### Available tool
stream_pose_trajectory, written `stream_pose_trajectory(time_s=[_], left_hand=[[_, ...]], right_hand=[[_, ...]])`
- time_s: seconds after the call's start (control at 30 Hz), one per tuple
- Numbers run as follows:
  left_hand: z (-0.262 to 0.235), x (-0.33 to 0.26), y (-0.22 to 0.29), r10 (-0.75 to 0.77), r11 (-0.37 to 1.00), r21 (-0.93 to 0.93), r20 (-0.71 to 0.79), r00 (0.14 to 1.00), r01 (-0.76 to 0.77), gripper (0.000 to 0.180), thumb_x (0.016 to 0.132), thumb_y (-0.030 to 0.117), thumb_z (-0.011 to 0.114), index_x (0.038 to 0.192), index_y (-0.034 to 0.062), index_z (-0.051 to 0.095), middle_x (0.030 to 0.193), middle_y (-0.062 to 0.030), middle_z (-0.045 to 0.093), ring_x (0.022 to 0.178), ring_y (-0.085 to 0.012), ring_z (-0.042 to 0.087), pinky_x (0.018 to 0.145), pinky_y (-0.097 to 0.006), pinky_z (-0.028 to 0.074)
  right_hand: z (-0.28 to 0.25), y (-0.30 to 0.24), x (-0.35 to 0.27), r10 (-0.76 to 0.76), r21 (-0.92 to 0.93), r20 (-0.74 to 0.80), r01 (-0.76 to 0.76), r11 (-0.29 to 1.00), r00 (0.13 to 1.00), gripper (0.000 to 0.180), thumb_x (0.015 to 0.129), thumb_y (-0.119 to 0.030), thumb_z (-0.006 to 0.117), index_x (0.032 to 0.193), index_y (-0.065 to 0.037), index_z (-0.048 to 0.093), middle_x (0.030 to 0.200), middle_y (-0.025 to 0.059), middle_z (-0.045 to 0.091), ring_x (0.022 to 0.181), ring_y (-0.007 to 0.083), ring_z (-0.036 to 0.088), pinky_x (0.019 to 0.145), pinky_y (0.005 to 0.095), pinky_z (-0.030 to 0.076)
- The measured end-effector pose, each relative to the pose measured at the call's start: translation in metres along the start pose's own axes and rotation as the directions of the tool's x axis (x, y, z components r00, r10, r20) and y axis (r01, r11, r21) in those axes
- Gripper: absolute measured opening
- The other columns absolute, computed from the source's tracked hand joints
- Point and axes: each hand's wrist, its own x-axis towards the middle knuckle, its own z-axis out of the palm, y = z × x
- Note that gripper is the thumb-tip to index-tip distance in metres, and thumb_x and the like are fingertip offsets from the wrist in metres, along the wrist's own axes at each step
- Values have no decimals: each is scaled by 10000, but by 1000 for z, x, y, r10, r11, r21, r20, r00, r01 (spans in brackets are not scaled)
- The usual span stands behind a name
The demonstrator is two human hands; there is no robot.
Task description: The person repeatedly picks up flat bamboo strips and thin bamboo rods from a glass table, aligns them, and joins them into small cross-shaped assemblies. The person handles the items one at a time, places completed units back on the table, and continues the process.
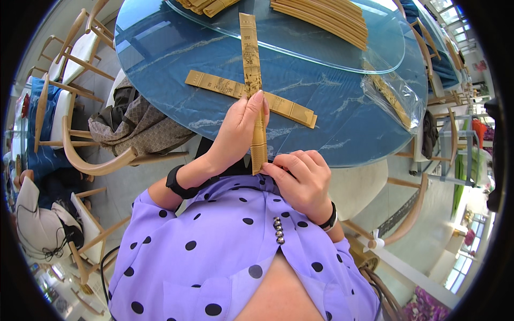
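Note:
A long, narrow tan paper packet (249, 48) with dark print, shaped like a chopstick sleeve, stands out lengthwise in front of me. My left hand (235, 128) grips it around the middle, thumb on top. At its near end my right hand (304, 177) pinches the lower right corner, with the fingers curled. Whether that end is open or sealed cannot be made out. Beneath the held packet, more tan packets (292, 109) lie crosswise on the blue marbled table (176, 80), at least two overlapping.
A glass turntable (321, 61) carries a stack of tan packets (326, 21) and a smaller pile (206, 5). At the right, a clear plastic bag (393, 99) holds another packet. A patterned bag (134, 120) rests on a wooden chair (96, 167) at the left.

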Motion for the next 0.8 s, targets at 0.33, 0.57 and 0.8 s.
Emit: stream_pose_trajectory(time_s=[0.33,0.57,0.8], left_hand=[[3,-10,-7,-43,999,-4,36,998,43,368,1139,352,366,953,73,517,790,5,529,707,-64,454,655,-238,401],[-6,1,49,-136,990,4,222,965,139,260,1124,242,411,993,41,511,829,-28,583,722,-105,560,677,-269,489],[-126,130,139,543,282,927,56,838,-245,410,1048,327,574,1285,1,654,844,-133,612,849,-262,669,792,-361,528]], right_hand=[[-8,-5,-1,-13,-38,48,15,999,999,166,749,-90,755,911,-73,724,924,16,654,780,150,633,725,317,448],[-28,15,21,-101,26,29,100,995,994,201,766,-158,813,914,-61,717,894,34,642,730,167,632,627,299,467],[-60,56,31,31,-81,181,-17,997,983,219,800,-220,824,823,-77,661,823,40,608,709,196,637,608,315,488]])
